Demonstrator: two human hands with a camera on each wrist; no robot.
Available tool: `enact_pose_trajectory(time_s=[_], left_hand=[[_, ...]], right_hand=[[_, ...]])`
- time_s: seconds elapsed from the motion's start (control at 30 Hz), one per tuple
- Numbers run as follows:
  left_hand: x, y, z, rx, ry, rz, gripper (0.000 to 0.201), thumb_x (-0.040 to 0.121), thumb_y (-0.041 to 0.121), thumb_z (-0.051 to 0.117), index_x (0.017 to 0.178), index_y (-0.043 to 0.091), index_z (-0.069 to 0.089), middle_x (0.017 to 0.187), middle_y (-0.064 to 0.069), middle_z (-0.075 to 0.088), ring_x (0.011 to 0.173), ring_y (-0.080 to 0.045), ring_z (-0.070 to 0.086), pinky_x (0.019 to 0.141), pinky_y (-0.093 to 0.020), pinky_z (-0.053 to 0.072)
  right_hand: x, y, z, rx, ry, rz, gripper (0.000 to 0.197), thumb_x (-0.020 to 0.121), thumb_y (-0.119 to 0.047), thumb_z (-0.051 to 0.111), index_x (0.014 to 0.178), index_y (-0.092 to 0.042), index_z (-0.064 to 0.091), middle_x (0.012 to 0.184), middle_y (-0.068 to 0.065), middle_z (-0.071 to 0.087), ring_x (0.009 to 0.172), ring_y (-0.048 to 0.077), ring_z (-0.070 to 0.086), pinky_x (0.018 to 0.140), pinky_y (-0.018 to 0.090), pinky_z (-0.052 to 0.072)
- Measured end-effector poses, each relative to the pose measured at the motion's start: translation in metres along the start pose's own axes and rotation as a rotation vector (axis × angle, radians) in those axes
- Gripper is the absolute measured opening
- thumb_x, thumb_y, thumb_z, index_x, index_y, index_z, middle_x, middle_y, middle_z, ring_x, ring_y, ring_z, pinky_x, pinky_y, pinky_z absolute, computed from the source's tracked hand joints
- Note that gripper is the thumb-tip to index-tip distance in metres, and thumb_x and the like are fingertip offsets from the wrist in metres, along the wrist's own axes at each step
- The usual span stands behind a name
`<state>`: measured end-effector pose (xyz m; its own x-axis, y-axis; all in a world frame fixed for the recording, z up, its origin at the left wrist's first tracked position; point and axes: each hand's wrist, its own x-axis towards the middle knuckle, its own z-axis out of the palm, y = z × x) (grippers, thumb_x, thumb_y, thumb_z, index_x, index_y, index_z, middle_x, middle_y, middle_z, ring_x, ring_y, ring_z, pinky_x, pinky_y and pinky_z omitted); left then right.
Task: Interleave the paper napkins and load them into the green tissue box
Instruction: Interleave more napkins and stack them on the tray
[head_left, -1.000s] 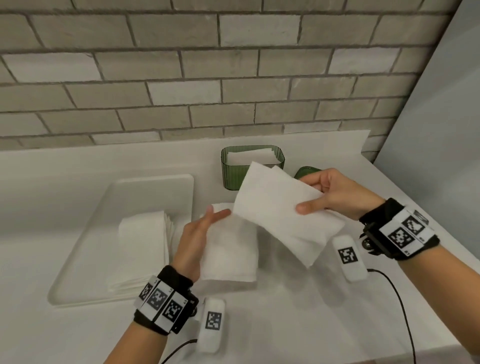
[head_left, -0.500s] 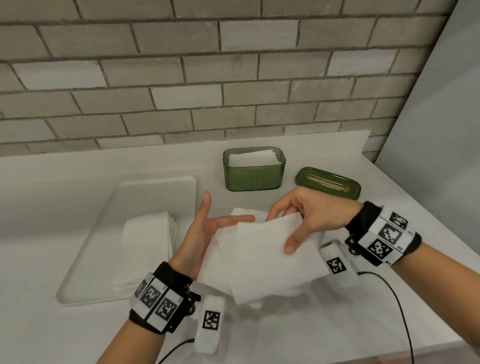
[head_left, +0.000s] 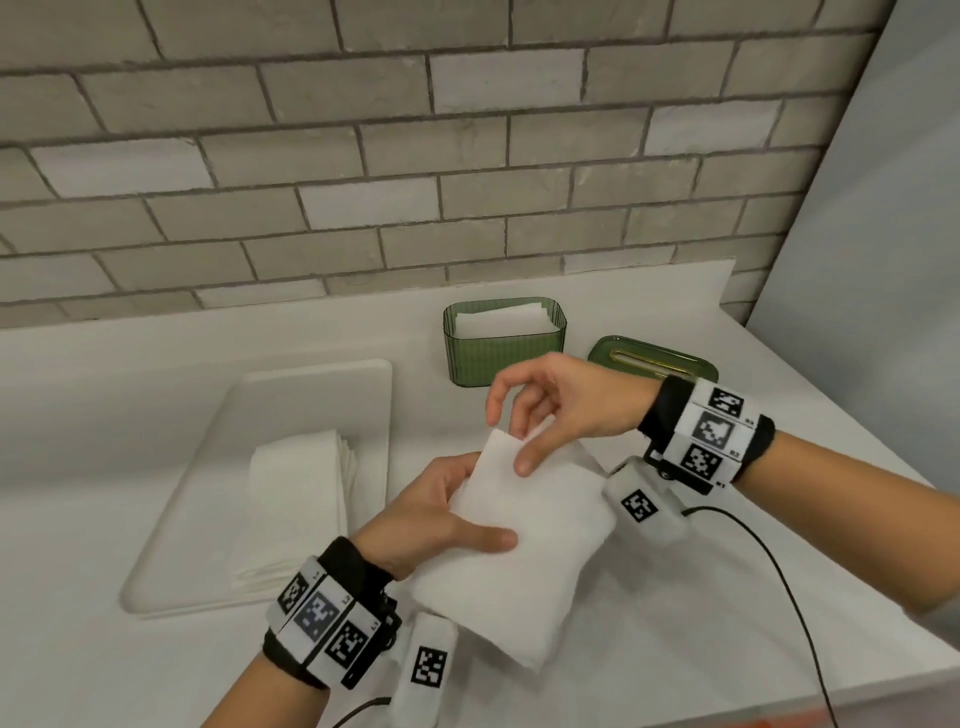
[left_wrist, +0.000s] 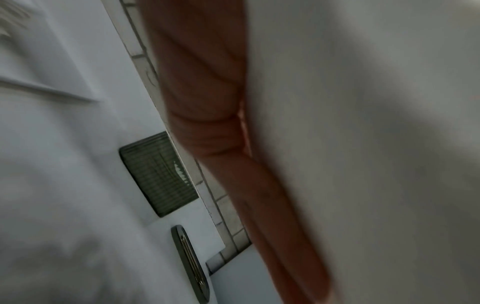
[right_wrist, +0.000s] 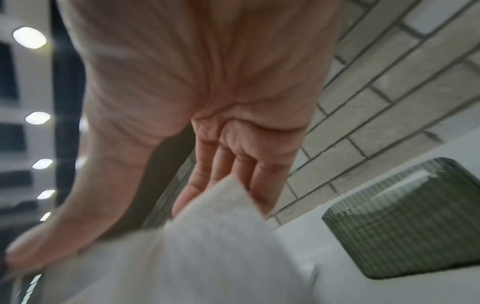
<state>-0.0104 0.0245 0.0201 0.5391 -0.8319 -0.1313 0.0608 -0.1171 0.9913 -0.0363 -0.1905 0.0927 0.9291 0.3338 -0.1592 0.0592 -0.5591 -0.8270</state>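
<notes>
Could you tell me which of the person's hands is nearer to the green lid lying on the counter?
The right. The right hand hovers just in front of the green lid, its wrist overlapping it in the head view. The left hand holds the napkin farther forward and to the left.

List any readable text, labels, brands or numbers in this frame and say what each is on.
No words or brand names are readable.
Left wristband: black-and-white square marker codes; tiny characters beside them, too small to read.
Right wristband: the same, too small to read.
Green tissue box, green lid, napkin, tray: no print visible.
</notes>
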Motion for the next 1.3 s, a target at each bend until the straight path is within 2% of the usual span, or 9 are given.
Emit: enact_pose_trajectory(time_s=[0.1, 0.27, 0.37, 0.47, 0.57, 0.77, 0.97, 1.17, 1.3], left_hand=[[-0.007, -0.004, -0.003, -0.080, 0.165, 0.056, 0.044, 0.076, 0.003, 0.074, 0.120, 0.007, 0.066, 0.113, -0.014, 0.074, 0.098, -0.027, 0.072, 0.080, -0.033, 0.058], [-0.013, -0.010, -0.013, -0.199, 0.510, 0.102, 0.035, 0.081, 0.002, 0.076, 0.115, 0.006, 0.067, 0.112, -0.016, 0.074, 0.100, -0.033, 0.071, 0.081, -0.040, 0.061], [-0.019, -0.010, -0.034, -0.209, 0.735, 0.190, 0.045, 0.086, 0.000, 0.069, 0.126, 0.019, 0.061, 0.117, -0.007, 0.072, 0.109, -0.030, 0.068, 0.087, -0.043, 0.057], [-0.023, -0.014, -0.050, -0.229, 0.842, 0.272, 0.079, 0.088, -0.001, 0.068, 0.143, 0.047, 0.037, 0.126, 0.002, 0.063, 0.109, -0.019, 0.066, 0.086, -0.038, 0.056], [-0.024, -0.019, -0.055, -0.184, 0.839, 0.311, 0.077, 0.089, -0.001, 0.066, 0.142, 0.049, 0.039, 0.127, 0.001, 0.063, 0.110, -0.019, 0.065, 0.088, -0.037, 0.057], [-0.021, -0.033, -0.052, -0.092, 0.793, 0.281, 0.041, 0.090, 0.000, 0.066, 0.120, 0.028, 0.071, 0.122, 0.011, 0.071, 0.119, -0.015, 0.064, 0.101, -0.037, 0.050], [-0.029, -0.033, -0.058, -0.008, 0.737, 0.311, 0.063, 0.085, -0.009, 0.068, 0.133, 0.031, 0.061, 0.132, 0.012, 0.065, 0.126, -0.014, 0.058, 0.104, -0.032, 0.050], [-0.018, -0.016, -0.035, 0.047, 0.499, 0.307, 0.071, 0.079, 0.021, 0.075, 0.144, 0.037, 0.049, 0.140, 0.002, 0.061, 0.127, -0.020, 0.058, 0.106, -0.052, 0.046], [-0.013, 0.002, -0.011, -0.153, 0.330, 0.246, 0.046, 0.098, 0.057, 0.037, 0.128, 0.035, 0.066, 0.130, -0.004, 0.067, 0.122, -0.024, 0.063, 0.106, -0.052, 0.046]], right_hand=[[-0.008, 0.017, -0.009, 0.166, 0.007, 0.002, 0.055, 0.072, -0.005, 0.083, 0.119, -0.012, 0.056, 0.098, 0.019, 0.074, 0.089, 0.035, 0.071, 0.083, 0.039, 0.057], [-0.012, 0.044, -0.003, 0.265, 0.219, 0.065, 0.045, 0.079, -0.018, 0.078, 0.120, -0.016, 0.058, 0.095, 0.014, 0.072, 0.082, 0.023, 0.070, 0.077, 0.031, 0.053], [-0.004, 0.083, 0.013, 0.039, 0.203, 0.230, 0.042, 0.073, -0.039, 0.082, 0.107, -0.019, 0.067, 0.096, 0.005, 0.074, 0.083, 0.022, 0.070, 0.072, 0.026, 0.050], [0.006, 0.110, 0.035, -0.300, 0.050, 0.454, 0.061, 0.071, -0.048, 0.081, 0.122, -0.018, 0.062, 0.117, -0.003, 0.059, 0.108, 0.018, 0.058, 0.091, 0.024, 0.045], [0.021, 0.112, 0.051, -0.421, 0.047, 0.471, 0.076, 0.061, -0.055, 0.084, 0.122, -0.020, 0.056, 0.118, -0.002, 0.045, 0.109, 0.019, 0.050, 0.097, 0.033, 0.046], [0.032, 0.098, 0.073, -0.436, -0.031, 0.402, 0.029, 0.068, -0.024, 0.083, 0.090, -0.011, 0.069, 0.092, 0.002, 0.063, 0.083, 0.019, 0.060, 0.063, 0.025, 0.048], [-0.001, 0.022, 0.044, -0.218, -0.179, 0.052, 0.018, 0.070, -0.006, 0.082, 0.085, -0.013, 0.075, 0.078, 0.000, 0.071, 0.063, 0.003, 0.061, 0.065, 0.025, 0.052], [-0.002, -0.042, -0.005, 0.085, -0.096, -0.134, 0.031, 0.074, 0.004, 0.079, 0.104, 0.003, 0.071, 0.102, 0.019, 0.073, 0.094, 0.034, 0.071, 0.088, 0.051, 0.055], [0.019, -0.047, 0.000, -0.097, -0.026, -0.124, 0.044, 0.067, -0.006, 0.087, 0.106, -0.007, 0.065, 0.082, 0.016, 0.075, 0.067, 0.021, 0.071, 0.070, 0.036, 0.058]])
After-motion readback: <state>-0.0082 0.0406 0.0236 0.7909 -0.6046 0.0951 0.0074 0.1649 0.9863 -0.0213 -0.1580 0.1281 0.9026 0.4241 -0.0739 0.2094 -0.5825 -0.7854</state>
